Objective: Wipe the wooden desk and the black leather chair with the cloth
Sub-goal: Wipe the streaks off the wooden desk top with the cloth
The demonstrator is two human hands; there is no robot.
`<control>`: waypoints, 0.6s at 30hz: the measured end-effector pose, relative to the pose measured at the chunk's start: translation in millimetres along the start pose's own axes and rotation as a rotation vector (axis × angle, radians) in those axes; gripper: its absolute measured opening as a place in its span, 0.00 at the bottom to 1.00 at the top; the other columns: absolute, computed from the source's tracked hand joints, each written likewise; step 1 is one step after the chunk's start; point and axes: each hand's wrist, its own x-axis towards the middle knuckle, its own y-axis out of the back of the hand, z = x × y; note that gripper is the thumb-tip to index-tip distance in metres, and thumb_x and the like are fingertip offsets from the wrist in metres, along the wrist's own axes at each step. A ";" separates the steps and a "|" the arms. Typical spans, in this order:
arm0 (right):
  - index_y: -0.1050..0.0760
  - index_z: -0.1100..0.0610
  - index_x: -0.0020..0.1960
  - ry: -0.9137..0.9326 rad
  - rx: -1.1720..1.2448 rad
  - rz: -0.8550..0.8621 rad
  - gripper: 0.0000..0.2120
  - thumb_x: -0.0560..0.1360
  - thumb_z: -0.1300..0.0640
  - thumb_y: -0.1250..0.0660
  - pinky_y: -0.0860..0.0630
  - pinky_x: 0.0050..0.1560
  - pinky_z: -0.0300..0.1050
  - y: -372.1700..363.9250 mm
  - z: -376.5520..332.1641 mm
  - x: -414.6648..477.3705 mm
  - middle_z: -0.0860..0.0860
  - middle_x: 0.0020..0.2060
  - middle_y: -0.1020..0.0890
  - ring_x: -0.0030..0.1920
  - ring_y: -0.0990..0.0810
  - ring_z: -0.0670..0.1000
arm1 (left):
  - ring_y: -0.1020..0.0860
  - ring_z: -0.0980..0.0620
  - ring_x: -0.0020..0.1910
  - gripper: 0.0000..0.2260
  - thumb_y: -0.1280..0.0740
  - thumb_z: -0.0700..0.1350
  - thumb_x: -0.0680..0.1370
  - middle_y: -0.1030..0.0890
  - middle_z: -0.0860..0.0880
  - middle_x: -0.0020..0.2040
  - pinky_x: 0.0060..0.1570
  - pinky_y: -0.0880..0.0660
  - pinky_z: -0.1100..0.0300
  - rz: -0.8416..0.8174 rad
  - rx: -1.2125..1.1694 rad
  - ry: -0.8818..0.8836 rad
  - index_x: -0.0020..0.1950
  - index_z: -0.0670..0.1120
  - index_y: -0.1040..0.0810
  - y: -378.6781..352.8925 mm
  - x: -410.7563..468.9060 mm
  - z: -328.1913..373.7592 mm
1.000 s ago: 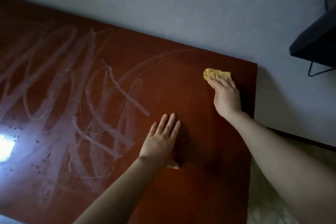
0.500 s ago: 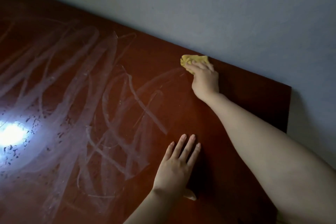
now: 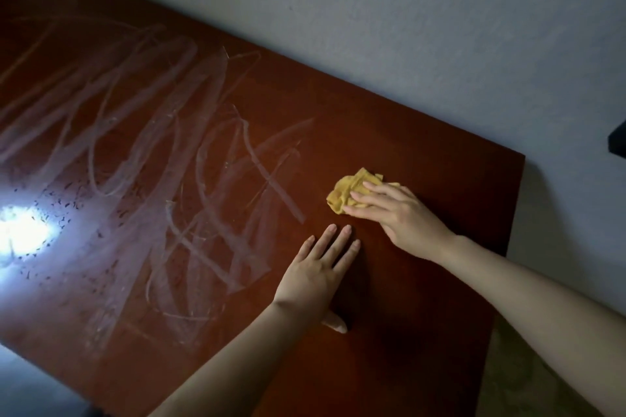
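A dark reddish wooden desk [image 3: 423,281] stands against a pale wall [image 3: 406,27]. Its left part carries many whitish smear streaks [image 3: 152,145], and a bright reflection of light [image 3: 23,234] sits near the left edge. The yellow cloth [image 3: 345,191] lies crumpled on the right part of the desk. The right hand [image 3: 403,213] rests on the cloth and presses it with straight fingers; its grip is released, not curled around the cloth. The left hand [image 3: 315,274] lies flat on the desk just beside the right hand, fingers straight and a little spread, its grip released and holding nothing.
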 end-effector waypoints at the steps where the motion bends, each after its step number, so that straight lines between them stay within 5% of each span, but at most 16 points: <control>1: 0.26 0.49 0.66 0.026 -0.019 -0.013 0.30 0.70 0.73 0.34 0.35 0.62 0.50 3.7 5.9 -8.6 0.50 0.64 0.24 0.67 0.29 0.55 | 0.74 0.50 0.69 0.58 0.29 0.66 0.67 0.75 0.51 0.69 0.70 0.68 0.51 0.003 0.002 -0.001 0.75 0.50 0.71 -0.2 0.3 -0.1; 7: 0.25 0.52 0.66 -0.027 -0.080 -0.048 0.30 0.69 0.76 0.33 0.28 0.59 0.57 21.1 40.9 -14.4 0.54 0.64 0.24 0.66 0.28 0.58 | 0.70 0.47 0.74 0.57 0.31 0.67 0.67 0.75 0.49 0.71 0.71 0.66 0.50 0.029 0.016 -0.014 0.75 0.49 0.71 -3.2 -0.7 -1.3; 18: 0.34 0.46 0.71 -0.637 -0.046 0.095 0.27 0.78 0.69 0.44 0.33 0.62 0.56 1.6 37.9 128.8 0.49 0.72 0.33 0.71 0.38 0.57 | 0.70 0.46 0.74 0.55 0.31 0.65 0.69 0.72 0.48 0.75 0.70 0.69 0.50 0.046 -0.033 -0.056 0.76 0.49 0.70 -5.5 -1.3 -5.0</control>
